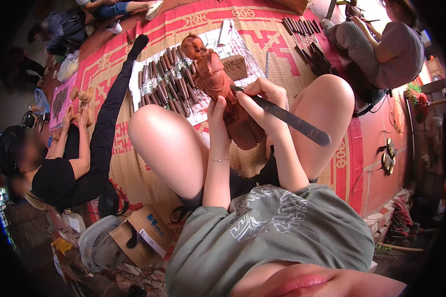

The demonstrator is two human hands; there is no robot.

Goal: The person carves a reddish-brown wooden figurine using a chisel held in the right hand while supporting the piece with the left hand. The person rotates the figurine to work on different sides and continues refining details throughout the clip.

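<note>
Between my raised knees I hold a reddish-brown carved wooden figure (214, 74) at a tilt. My left hand (218, 116) wraps round its lower left side, thumb up along the wood. In my right hand (266, 99) is a long, flat, dark metal file (297, 123). One end of the file meets the figure's right side; its rounded end points down to the right over my knee. Beyond the figure's top is a lighter orange-brown rounded carving (193, 46); whether the two touch I cannot tell. A brown carved block (234, 67) lies just behind.
Several wooden-handled chisels (166, 81) lie on a white sheet (245, 52) over the patterned mat (287, 47). More tools (302, 27) lie at the far right. A person (59, 173) at left handles a pale carving; another person (394, 47) sits at right. A fan (103, 245) and cardboard box (142, 231) stand lower left.
</note>
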